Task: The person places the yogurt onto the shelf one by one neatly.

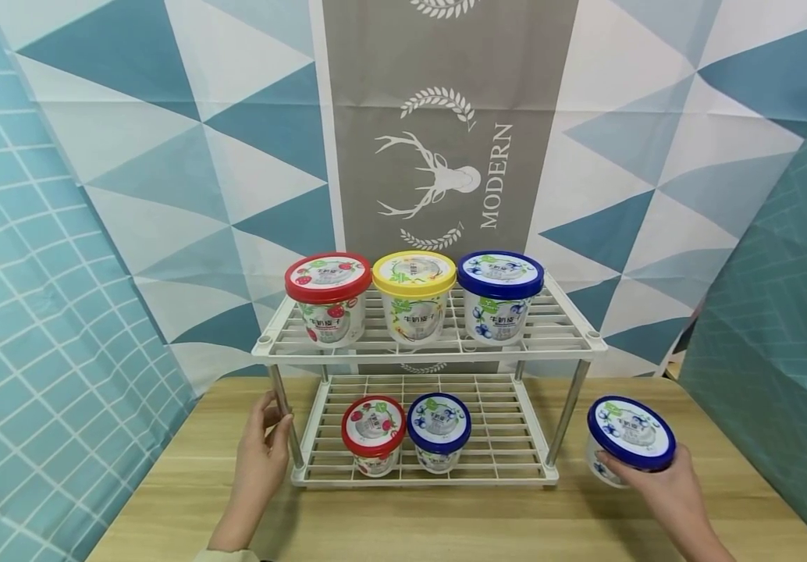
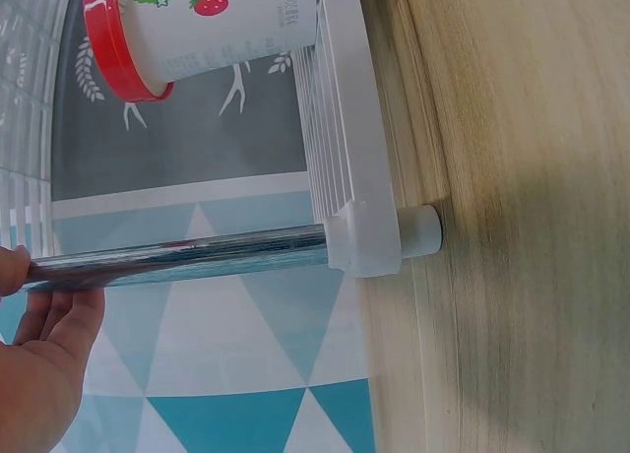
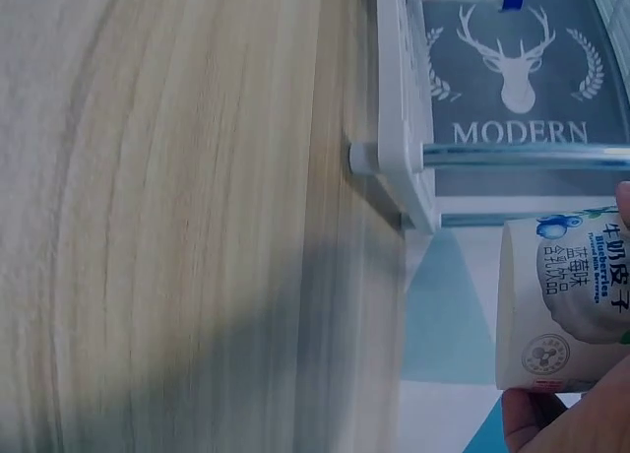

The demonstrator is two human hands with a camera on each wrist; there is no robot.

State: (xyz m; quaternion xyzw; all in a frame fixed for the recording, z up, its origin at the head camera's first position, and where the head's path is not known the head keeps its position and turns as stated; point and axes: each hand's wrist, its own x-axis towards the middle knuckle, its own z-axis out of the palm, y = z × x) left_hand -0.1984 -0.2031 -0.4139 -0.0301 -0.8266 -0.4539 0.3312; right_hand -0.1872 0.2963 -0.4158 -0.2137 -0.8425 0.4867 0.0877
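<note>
My left hand (image 1: 264, 445) pinches the front left metal post (image 2: 187, 261) of a white two-tier rack (image 1: 431, 357), thumb on one side and fingers on the other. Right of the rack, my right hand (image 1: 663, 488) grips a white tub with a blue lid (image 1: 631, 432) and blueberry print. In the right wrist view this tub (image 3: 566, 305) hangs above the table. On the lower tier, a red-lidded tub (image 1: 374, 435) stands beside a smaller blue-lidded tub (image 1: 439, 432). The upper tier bears a red-lidded tub (image 1: 329, 300), a yellow-lidded tub (image 1: 415, 298) and a blue-lidded tub (image 1: 500, 297).
The rack stands on a wooden table (image 1: 403, 527). Behind it hangs a patterned cloth (image 1: 446, 78) with a deer head and the word MODERN. Blue tile-print cloth (image 1: 31, 312) hangs at the left, and teal cloth (image 1: 783, 312) at the right.
</note>
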